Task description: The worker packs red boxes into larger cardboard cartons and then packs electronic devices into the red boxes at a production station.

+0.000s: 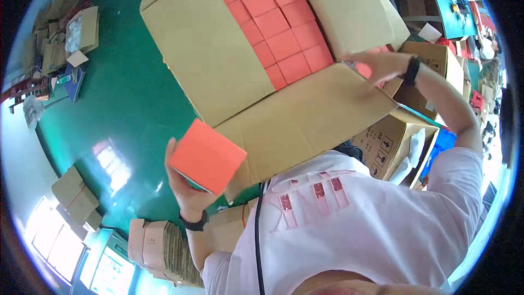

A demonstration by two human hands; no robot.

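Note:
My left hand is wrapped round the side and underside of a red cube-shaped box, held up beside the near flap of a large cardboard carton. Rows of similar red boxes sit packed inside that carton, partly covered by its left flap. Over the carton's near right corner, my right hand has its fingers stretched apart, slightly blurred. Patches of red show behind and between those fingers. They look like more red boxes, but the hand hides most of them.
Another open carton with a white item on its edge stands at my right, and a further carton lies beyond it. Bundled flat cardboard is stacked at lower left. Cardboard scraps lie on the green floor. A teal table stands far right.

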